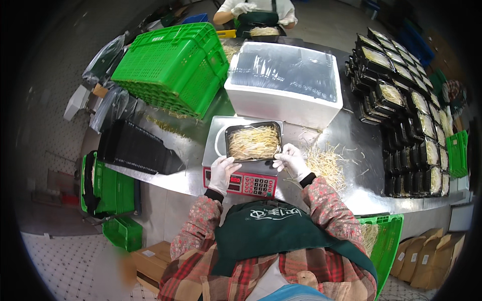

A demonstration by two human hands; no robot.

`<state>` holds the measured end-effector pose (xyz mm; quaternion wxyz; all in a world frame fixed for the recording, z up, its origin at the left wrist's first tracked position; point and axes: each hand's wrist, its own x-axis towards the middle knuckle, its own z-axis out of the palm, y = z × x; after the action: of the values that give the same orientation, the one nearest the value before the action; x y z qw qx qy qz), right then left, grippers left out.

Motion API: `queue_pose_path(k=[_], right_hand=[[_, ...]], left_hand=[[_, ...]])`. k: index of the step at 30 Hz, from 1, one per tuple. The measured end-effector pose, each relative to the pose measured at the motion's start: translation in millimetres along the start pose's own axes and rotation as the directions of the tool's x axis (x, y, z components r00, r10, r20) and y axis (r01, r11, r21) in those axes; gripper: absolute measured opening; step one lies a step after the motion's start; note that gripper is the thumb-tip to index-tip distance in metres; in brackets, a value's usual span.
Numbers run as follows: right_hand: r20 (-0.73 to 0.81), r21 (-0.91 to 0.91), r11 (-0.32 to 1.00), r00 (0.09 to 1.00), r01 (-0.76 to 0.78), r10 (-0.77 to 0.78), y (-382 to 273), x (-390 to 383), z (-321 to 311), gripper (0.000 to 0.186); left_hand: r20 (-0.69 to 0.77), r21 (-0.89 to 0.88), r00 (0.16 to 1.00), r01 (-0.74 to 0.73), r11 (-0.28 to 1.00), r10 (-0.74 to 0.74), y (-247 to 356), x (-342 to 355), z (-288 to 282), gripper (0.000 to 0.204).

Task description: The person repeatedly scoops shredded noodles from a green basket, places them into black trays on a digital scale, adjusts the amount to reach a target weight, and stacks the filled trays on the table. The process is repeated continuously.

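A black tray of pale sprouts [253,140] is over the steel pan of a red scale [258,185]. My gloved left hand [221,173] grips the tray's lower left corner, and my gloved right hand [291,163] pinches its lower right corner. Loose sprouts [324,165] lie just right of the scale. Behind it stands a white foam box [281,115] with a shiny top.
Stacked green crates [168,65] stand back left, above empty black trays [133,148]. Several stacks of filled trays [391,60] fill the right. A co-worker [256,17] works across the steel table [186,183]. Another green crate [386,241] and cardboard boxes [427,261] sit below.
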<state>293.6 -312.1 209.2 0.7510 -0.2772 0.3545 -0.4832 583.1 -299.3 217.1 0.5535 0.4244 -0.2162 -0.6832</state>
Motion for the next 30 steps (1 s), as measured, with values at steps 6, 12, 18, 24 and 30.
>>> queue_pose_path(k=[6, 12, 18, 24, 30], right_hand=[[-0.051, -0.232, 0.947, 0.969, 0.222, -0.240, -39.4, -41.5, 47.6, 0.026], [0.028, -0.571, 0.804, 0.983, 0.164, -0.181, -49.9, -61.0, 1.0, 0.029], [0.069, -0.580, 0.738, 0.923, 0.345, -0.377, -125.1, -69.5, -50.2, 0.026], [-0.350, -0.471, 0.644, 0.542, 0.603, -0.764, -247.9, -61.9, -132.1, 0.020], [-0.737, -0.371, 0.573, 0.143, 0.731, -0.660, -388.6, -19.5, -260.9, 0.023]], left_hand=[[-0.002, 0.019, 0.972, -0.235, 0.972, 0.235, -13.8, 4.0, 60.2, 0.017], [0.244, -0.053, 0.967, 0.089, 0.995, -0.074, -25.9, -2.0, 132.1, 0.054], [0.414, 0.235, 0.902, 0.022, 0.972, -0.121, -67.3, 3.7, 176.1, 0.056], [0.565, 0.196, 0.813, 0.031, 0.980, -0.139, -35.8, 11.4, 195.7, 0.093], [0.192, 0.286, 0.979, 0.007, 0.958, -0.064, -15.9, 20.9, 150.6, 0.049]])
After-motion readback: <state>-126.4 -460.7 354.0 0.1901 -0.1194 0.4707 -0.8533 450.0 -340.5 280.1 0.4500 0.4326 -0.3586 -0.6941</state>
